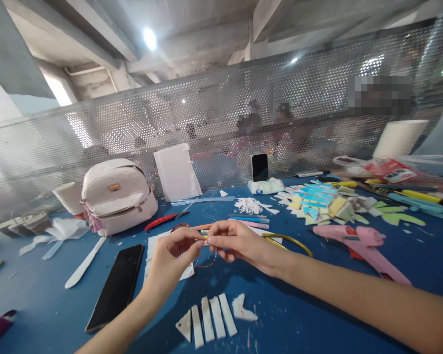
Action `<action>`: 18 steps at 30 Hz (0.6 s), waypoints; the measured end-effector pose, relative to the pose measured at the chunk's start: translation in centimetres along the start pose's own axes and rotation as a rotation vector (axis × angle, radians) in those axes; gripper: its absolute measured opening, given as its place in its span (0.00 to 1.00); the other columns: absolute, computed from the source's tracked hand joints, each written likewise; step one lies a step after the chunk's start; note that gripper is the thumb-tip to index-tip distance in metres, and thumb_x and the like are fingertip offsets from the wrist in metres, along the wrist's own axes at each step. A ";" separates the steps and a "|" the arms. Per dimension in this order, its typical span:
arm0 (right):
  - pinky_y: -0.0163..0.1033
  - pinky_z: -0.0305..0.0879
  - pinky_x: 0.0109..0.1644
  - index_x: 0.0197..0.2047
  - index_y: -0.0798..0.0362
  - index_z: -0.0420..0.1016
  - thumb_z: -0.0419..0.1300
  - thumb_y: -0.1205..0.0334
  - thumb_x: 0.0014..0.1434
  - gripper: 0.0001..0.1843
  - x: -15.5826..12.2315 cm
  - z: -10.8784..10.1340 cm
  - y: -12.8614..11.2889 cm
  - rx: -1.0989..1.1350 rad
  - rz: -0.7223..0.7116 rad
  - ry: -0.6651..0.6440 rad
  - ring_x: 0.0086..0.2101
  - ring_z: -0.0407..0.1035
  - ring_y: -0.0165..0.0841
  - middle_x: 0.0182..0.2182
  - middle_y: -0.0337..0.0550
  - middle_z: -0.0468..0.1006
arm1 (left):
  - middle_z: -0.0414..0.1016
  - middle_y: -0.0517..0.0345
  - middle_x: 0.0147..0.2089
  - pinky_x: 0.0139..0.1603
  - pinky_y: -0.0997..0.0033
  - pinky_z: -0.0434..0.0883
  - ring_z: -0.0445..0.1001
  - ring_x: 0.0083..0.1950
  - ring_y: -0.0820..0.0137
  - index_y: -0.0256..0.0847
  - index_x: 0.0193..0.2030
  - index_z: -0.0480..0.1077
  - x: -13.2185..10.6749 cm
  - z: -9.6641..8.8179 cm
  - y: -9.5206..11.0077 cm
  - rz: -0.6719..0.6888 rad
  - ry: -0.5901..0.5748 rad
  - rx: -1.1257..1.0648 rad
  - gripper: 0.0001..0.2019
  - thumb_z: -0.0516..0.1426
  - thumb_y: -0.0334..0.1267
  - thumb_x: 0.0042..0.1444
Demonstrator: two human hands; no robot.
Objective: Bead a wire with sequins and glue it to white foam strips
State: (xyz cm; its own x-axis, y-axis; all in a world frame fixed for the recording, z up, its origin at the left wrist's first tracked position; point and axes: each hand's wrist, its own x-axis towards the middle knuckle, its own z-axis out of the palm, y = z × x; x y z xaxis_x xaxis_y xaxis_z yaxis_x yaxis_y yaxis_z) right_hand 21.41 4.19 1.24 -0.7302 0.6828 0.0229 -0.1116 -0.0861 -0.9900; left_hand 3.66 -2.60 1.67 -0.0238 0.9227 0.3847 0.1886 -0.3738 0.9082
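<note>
My left hand (pixel 173 253) and my right hand (pixel 239 243) meet over the middle of the table, thumbs and forefingers pinched together at the fingertips. Between them is something tiny, mostly covered by the fingers. A thin reddish cord (pixel 206 266) hangs in a loop just below and seems to run up into both pinches. White paper (pixel 186 273) lies beneath and behind my left hand. Closer to me, flat white pieces lie in a fish shape: a triangular head (pixel 184 325) with a hole, several strips (pixel 217 317) and a forked tail (pixel 244 309).
A black phone (pixel 116 285) and a white plastic knife (pixel 84 265) lie at left, before a pale backpack (pixel 118 196). Red-handled scissors (pixel 162 221) sit behind my hands. A pink glue gun (pixel 358 241) lies right, near coloured scraps (pixel 321 199). A perforated metal screen (pixel 214 118) stands behind.
</note>
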 end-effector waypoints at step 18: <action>0.29 0.55 0.22 0.30 0.53 0.71 0.65 0.55 0.55 0.11 -0.5 0.9 -0.5 -0.153 -0.072 0.046 0.20 0.59 0.23 0.21 0.33 0.68 | 0.69 0.64 0.21 0.23 0.78 0.61 0.62 0.21 0.78 0.36 0.28 0.71 -0.1 0.4 0.5 -0.233 -0.020 -0.146 0.14 0.65 0.45 0.51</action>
State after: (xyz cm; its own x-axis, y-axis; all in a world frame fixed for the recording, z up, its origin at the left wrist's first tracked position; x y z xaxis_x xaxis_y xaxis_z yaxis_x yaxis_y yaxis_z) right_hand 21.17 3.24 1.82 -0.6920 0.7160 0.0920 -0.0560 0.0738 -0.9957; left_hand 4.17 -2.86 1.98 -0.0306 0.9865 0.1609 0.0364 -0.1598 0.9865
